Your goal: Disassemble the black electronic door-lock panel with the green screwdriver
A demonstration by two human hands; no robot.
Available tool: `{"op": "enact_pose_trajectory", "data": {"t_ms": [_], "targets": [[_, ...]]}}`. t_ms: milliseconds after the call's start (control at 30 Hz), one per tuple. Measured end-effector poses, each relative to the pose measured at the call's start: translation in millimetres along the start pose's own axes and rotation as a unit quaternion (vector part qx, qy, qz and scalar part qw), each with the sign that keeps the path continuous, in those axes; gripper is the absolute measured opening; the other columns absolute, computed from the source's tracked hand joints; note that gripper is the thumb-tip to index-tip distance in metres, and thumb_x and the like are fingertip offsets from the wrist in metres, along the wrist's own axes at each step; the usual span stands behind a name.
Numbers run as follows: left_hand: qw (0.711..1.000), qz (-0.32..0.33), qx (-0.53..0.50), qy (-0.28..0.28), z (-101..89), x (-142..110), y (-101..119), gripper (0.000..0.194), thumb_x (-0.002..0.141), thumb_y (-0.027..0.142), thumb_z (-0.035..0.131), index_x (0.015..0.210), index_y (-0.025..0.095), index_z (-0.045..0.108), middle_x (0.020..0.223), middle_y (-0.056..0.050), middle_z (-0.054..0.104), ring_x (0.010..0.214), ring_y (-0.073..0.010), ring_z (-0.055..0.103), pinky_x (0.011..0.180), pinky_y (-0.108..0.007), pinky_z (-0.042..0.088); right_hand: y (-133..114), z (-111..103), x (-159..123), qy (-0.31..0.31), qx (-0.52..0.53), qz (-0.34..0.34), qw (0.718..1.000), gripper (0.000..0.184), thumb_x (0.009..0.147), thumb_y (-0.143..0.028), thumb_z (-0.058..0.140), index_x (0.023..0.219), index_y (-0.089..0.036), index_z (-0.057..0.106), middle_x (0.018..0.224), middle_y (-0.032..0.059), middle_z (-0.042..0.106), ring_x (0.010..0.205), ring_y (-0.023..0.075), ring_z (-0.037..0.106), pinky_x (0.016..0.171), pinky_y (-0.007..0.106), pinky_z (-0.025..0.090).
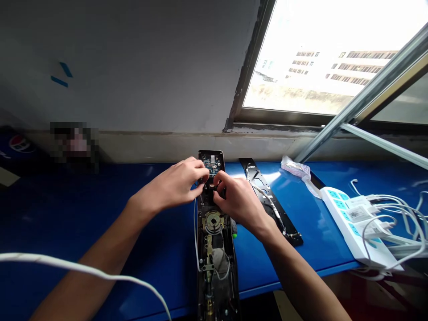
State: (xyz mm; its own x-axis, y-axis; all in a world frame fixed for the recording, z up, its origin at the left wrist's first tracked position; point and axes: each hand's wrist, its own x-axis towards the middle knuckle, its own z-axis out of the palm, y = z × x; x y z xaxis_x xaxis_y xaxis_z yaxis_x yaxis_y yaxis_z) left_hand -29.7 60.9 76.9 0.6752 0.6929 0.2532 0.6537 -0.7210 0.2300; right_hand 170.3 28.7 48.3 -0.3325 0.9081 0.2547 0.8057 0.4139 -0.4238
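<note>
Long case: a narrow black tray-like shell (230, 254) with raised sides and rounded far corners, its inside facing up, running lengthwise away from the person at the middle of the table (167, 249).
Inside the case: a dark circuit board (214, 164) at the far end; a round metal plate (213, 221) with a hole at its centre farther down; a brass-coloured cylinder (209, 307) at the near end.
Left hand: the left hand (182, 180) bends over the case's left edge beside the board, fingers curled, thumb and forefinger near each other; whether they pinch anything, I cannot tell.
Right hand: the right hand (239, 200) comes over the right edge, thumb and forefinger bent with a small gap between them; any hold is too hidden to tell.
Thin wire: pale and flexible (196, 236), along the case's left side.
Black panel: flat, long and stiff (272, 191), pierced with holes, lying to the right, a white cable (272, 205) along it.
Plastic bag: clear, crinkled (296, 167), near the panel's far end.
Power strip: smooth white plastic (341, 214) with blue sockets, bulky white plugs (359, 211) and looping cords.
Table surface: glossy blue.
Loose cable: white, rounded (67, 264), curving across the foreground.
</note>
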Motion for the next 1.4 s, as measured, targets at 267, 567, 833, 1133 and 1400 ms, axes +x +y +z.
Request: {"op": "enact_pose_trajectory", "data": {"t_ms": [267, 567, 833, 1133, 1400], "targets": [[1.0, 0.011, -0.004, 0.012, -1.8, 2, 6, 0.013, 0.096, 0.015, 0.058, 0.098, 0.018, 0.071, 0.105, -0.009, 0.068, 0.105, -0.0247, 0.063, 0.092, -0.038, 0.055, -13, 2, 0, 0.034, 0.005, 0.023, 0.999, 0.025, 0.08, -0.008, 0.054, 0.099, -0.024, 0.058, 0.071, -0.0031, 0.07, 0.056, 0.0119, 0.056, 0.058, 0.026, 0.034], [1.0, -0.001, 0.002, 0.013, -1.8, 1, 4, 0.014, 0.096, 0.018, 0.06, 0.104, 0.018, 0.072, 0.106, -0.009, 0.068, 0.103, -0.024, 0.063, 0.092, -0.038, 0.055, -8, 3, 1, 0.019, 0.003, 0.032, 0.999, 0.018, 0.083, -0.011, 0.057, 0.096, -0.023, 0.06, 0.078, 0.001, 0.073, 0.064, 0.015, 0.062, 0.061, 0.027, 0.037], [1.0, -0.001, -0.004, 0.01, -5.5, 1, 5, 0.014, 0.097, 0.018, 0.06, 0.104, 0.02, 0.072, 0.102, -0.008, 0.069, 0.101, -0.0239, 0.064, 0.089, -0.037, 0.055, -13, 2, 1, 0.027, 0.015, 0.056, 0.998, 0.027, 0.083, -0.009, 0.056, 0.104, -0.022, 0.065, 0.075, 0.0027, 0.073, 0.063, 0.0162, 0.064, 0.062, 0.029, 0.04], [0.998, -0.007, -0.001, 0.06, -7.6, 0, 13, 0.016, 0.097, 0.019, 0.059, 0.109, 0.019, 0.07, 0.11, -0.008, 0.07, 0.107, -0.0242, 0.064, 0.092, -0.037, 0.055, -14, -24, -7, 0.029, 0.113, 0.059, 0.991, 0.013, 0.085, -0.014, 0.062, 0.094, -0.022, 0.065, 0.071, -0.0006, 0.073, 0.056, 0.0126, 0.065, 0.054, 0.025, 0.047], [0.995, 0.079, -0.018, 0.05, 6.0, 11, 52, 0.017, 0.101, 0.02, 0.057, 0.111, 0.017, 0.07, 0.115, -0.01, 0.069, 0.115, -0.0262, 0.06, 0.097, -0.041, 0.055, 36, -65, -44, 0.059, 0.145, 0.136, 0.978, 0.011, 0.09, -0.025, 0.063, 0.098, -0.02, 0.069, 0.085, 0.0039, 0.079, 0.073, 0.0167, 0.076, 0.061, 0.025, 0.059]]}}
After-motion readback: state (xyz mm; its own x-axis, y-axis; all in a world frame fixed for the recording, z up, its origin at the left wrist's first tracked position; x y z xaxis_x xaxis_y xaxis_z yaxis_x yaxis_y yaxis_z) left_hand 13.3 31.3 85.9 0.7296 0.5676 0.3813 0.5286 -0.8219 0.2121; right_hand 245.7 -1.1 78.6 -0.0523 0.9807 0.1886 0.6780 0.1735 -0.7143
